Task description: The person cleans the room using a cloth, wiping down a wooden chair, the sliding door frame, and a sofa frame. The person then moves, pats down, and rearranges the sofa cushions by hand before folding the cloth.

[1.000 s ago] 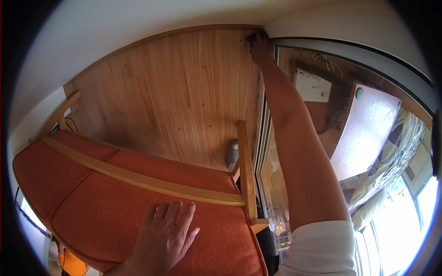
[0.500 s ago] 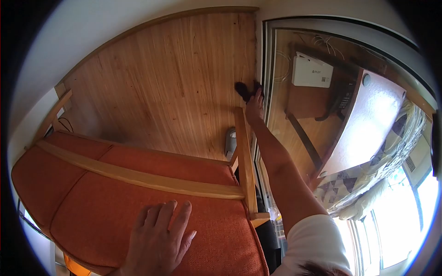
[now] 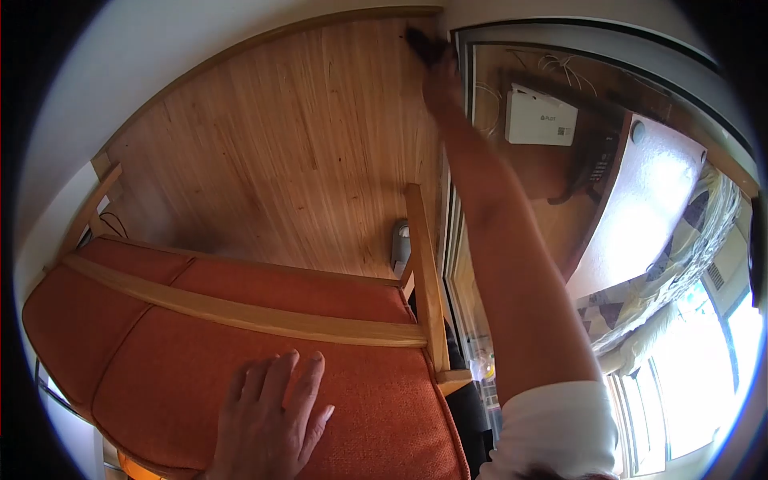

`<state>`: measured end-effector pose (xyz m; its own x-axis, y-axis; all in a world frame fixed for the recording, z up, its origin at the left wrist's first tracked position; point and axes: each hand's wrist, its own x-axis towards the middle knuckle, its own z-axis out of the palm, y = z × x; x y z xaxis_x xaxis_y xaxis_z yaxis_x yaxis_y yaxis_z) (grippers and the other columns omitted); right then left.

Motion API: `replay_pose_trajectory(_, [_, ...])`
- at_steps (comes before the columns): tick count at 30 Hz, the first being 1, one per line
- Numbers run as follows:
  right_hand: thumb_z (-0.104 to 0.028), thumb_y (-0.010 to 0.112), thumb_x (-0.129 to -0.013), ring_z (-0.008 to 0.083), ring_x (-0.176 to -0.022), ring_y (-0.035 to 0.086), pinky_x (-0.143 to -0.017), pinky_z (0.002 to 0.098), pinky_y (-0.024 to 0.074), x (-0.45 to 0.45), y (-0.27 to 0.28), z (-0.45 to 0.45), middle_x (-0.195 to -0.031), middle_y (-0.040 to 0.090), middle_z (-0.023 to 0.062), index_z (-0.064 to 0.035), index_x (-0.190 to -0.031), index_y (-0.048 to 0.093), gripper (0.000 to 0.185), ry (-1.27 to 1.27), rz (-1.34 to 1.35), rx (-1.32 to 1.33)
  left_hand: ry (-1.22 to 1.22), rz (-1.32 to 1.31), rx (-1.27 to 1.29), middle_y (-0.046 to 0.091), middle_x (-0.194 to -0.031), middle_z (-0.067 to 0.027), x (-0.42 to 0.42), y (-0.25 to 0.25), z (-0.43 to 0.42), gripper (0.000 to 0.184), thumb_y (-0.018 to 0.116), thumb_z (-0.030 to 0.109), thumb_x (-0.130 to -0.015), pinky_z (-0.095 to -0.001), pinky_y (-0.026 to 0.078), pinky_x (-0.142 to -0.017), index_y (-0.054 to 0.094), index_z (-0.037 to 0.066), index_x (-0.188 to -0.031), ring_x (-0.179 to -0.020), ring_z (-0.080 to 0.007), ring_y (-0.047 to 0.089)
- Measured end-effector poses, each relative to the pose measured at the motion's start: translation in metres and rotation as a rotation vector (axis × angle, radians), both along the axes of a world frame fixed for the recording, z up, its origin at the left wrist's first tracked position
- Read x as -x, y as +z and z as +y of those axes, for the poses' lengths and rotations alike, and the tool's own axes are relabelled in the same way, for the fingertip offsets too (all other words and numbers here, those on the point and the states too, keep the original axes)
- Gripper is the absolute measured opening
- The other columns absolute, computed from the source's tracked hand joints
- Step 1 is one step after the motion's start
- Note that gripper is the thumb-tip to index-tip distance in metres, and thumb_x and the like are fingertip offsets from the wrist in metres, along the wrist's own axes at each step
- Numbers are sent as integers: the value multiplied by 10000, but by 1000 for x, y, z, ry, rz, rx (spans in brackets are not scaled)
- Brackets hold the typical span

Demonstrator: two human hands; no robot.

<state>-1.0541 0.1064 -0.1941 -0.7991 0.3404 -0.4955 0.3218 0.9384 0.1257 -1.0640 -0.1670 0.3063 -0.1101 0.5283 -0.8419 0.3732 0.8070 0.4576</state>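
Observation:
My right hand (image 3: 442, 70) is stretched far forward, closed on a dark, crumpled cloth (image 3: 424, 46). The cloth lies against the wood-plank floor (image 3: 296, 144) at its far right corner, beside the frame of the glass panel. Its fingers are partly hidden by the back of the hand and the dark fabric. My left hand (image 3: 268, 416) rests low on the orange sofa (image 3: 368, 392), fingers stretched out and holding nothing.
A wooden rail (image 3: 240, 314) runs across the sofa, joining a wooden post (image 3: 426, 280) on the right. Near that post stands a small grey object (image 3: 401, 244). Behind the glass panel are a white box (image 3: 540, 118) and a shiny white board (image 3: 640, 208).
My right hand has slid away from me with the dark cloth, along the glass frame to the far corner. The left hand has barely moved.

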Motion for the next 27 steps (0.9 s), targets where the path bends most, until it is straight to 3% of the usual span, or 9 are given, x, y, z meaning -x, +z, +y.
replay_pose_trajectory(5, [-115, 484, -918, 409, -1358, 239, -1069, 400, 350, -160, 15, -70, -1498, -3, 323, 79, -1322, 415, 454, -37, -292, -2, -68, 29, -31, 535, -1119, -192, -3, 1, -2, 504, 652, 242, -808, -454, 450, -825, 506, 7, -1229, -965, -353, 541])
replay_pose_trajectory(7, [-89, 472, -914, 398, -1330, 272, -1073, 409, 346, -227, 13, -93, -1500, 25, 305, 88, -1283, 438, 411, -369, -136, 206, -66, 42, -18, 537, -1118, -194, -6, 2, 0, 495, 647, 246, -811, -453, 451, -821, 513, 7, -1223, -963, -354, 541])
replay_pose_trajectory(10, [-69, 485, -901, 384, -1293, 313, -1050, 428, 377, -271, 48, -91, -1499, 74, 264, 107, -1231, 450, 376, -479, -324, 409, -77, 70, -28, 544, -1115, -194, -5, 1, 4, 480, 641, 249, -815, -451, 453, -813, 528, 6, -1213, -960, -352, 543])
replay_pose_trajectory(13, [-51, 511, -882, 356, -1267, 343, -1026, 447, 392, -342, 3, -91, -1481, 159, 215, 89, -1195, 466, 346, -437, -164, 447, -110, 87, -47, 553, -1112, -186, -8, 3, 6, 472, 641, 246, -816, -446, 455, -809, 541, 8, -1211, -959, -342, 546])
replay_pose_trajectory(19, [-54, 588, -831, 326, -1256, 369, -1055, 405, 358, -243, 49, -75, -1386, 367, 184, 21, -1193, 493, 381, -549, -435, 485, -146, 189, -74, 565, -1130, -166, -15, 8, 7, 475, 649, 244, -815, -437, 453, -833, 549, 21, -1221, -993, -324, 552])
replay_pose_trajectory(21, [-90, 618, -823, 327, -1257, 373, -1018, 379, 385, -215, 37, -69, -1333, 429, 185, 24, -1148, 529, 355, -285, -29, 346, -170, 224, -87, 567, -1138, -164, -16, 8, 5, 471, 652, 246, -814, -436, 451, -844, 554, 23, -1217, -1008, -326, 555])
replay_pose_trajectory(23, [-123, 594, -848, 322, -1262, 371, -1017, 408, 365, -164, 72, -54, -1286, 463, 183, 21, -1094, 568, 286, 100, 74, 105, -152, 222, -72, 570, -1146, -170, -17, 9, 5, 463, 665, 241, -807, -436, 448, -868, 564, 20, -1202, -1036, -336, 559])
replay_pose_trajectory(25, [-116, 550, -872, 355, -1264, 365, -1025, 447, 347, -140, 48, -39, -1308, 460, 175, 34, -1135, 571, 303, -85, 80, 209, -149, 228, -75, 570, -1150, -173, -17, 9, 7, 464, 670, 233, -800, -435, 449, -875, 567, 21, -1200, -1048, -337, 559])
replay_pose_trajectory(27, [-110, 524, -884, 376, -1268, 358, -1034, 452, 343, -141, 35, -30, -1343, 426, 171, 42, -1187, 546, 340, 83, -101, 132, -155, 227, -69, 569, -1155, -177, -17, 10, 6, 466, 675, 225, -794, -434, 451, -883, 570, 21, -1199, -1059, -338, 560])
